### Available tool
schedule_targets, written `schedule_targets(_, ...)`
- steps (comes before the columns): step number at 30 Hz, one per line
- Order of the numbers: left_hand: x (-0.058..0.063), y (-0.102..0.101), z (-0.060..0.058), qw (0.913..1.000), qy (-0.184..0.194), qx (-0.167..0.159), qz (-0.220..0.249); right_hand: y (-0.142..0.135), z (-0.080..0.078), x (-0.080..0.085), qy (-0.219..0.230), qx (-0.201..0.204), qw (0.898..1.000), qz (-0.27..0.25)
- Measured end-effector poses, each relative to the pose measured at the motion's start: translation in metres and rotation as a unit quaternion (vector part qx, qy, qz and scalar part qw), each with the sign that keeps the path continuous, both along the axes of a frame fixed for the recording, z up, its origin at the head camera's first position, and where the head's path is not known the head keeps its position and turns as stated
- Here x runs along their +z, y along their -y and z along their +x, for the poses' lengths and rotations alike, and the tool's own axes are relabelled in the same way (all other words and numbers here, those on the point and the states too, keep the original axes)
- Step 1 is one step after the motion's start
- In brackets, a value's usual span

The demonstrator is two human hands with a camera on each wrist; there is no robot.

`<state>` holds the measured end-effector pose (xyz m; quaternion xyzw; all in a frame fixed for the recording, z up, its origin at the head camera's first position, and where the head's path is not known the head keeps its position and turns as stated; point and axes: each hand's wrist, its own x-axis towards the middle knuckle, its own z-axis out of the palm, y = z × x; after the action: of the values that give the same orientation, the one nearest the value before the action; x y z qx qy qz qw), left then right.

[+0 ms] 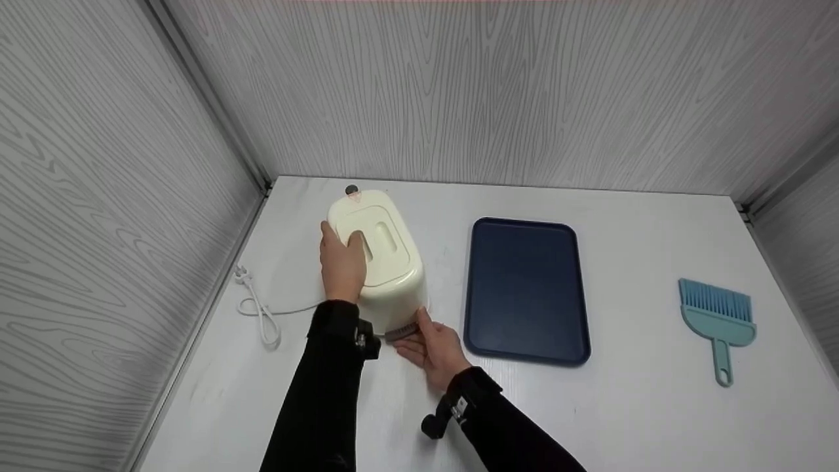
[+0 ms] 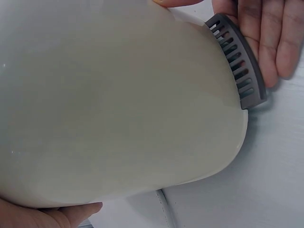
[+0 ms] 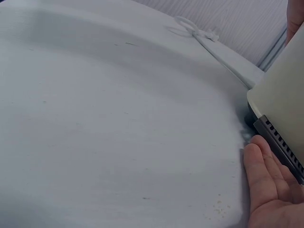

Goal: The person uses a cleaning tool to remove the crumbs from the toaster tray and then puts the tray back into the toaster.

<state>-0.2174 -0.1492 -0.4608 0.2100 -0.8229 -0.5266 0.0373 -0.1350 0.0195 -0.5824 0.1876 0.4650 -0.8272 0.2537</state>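
Note:
A cream toaster [image 1: 393, 295] with two long slots in its top stands left of the tray, its dark knob [image 1: 352, 189] at the far end. My left hand [image 1: 344, 265] grips it from the left, thumb on top near a slot and fingers down the side. A grey slotted piece [image 2: 240, 61] juts from the toaster's near end at the bottom. By that piece is my right hand [image 1: 436, 351], palm up, its fingers [image 3: 259, 171] mostly straight along the piece's outer side. The right thumb lies against the toaster's near right corner. The toaster's underside is hidden.
A white power cord [image 1: 288, 311] runs left from the toaster to a looped bundle with a plug [image 1: 242, 274]. A dark blue tray [image 1: 527, 288] lies to the right. Farther right is a teal hand brush [image 1: 718, 321]. Grey wood-grain panels [image 1: 459, 92] border the white table [image 1: 629, 406].

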Motion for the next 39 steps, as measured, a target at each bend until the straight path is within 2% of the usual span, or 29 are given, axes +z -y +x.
schedule_targets(13, -0.0033, 0.0014, 0.0005, 1.0000, -0.005, -0.002, 0.001, 0.0011, 0.0015, -0.0007, -0.008, -0.011, 1.000, -0.019)
schedule_targets(25, -0.0013, 0.0005, 0.0014, 1.0000, 0.000, -0.001, 0.000, 0.0015, -0.0030, 0.0048, -0.005, 0.001, 0.999, 0.033)
schedule_targets(39, -0.0034, 0.0007, 0.0002, 1.0000, 0.002, -0.001, -0.001, 0.0010, -0.0045, 0.0068, -0.012, 0.008, 0.999, 0.038)
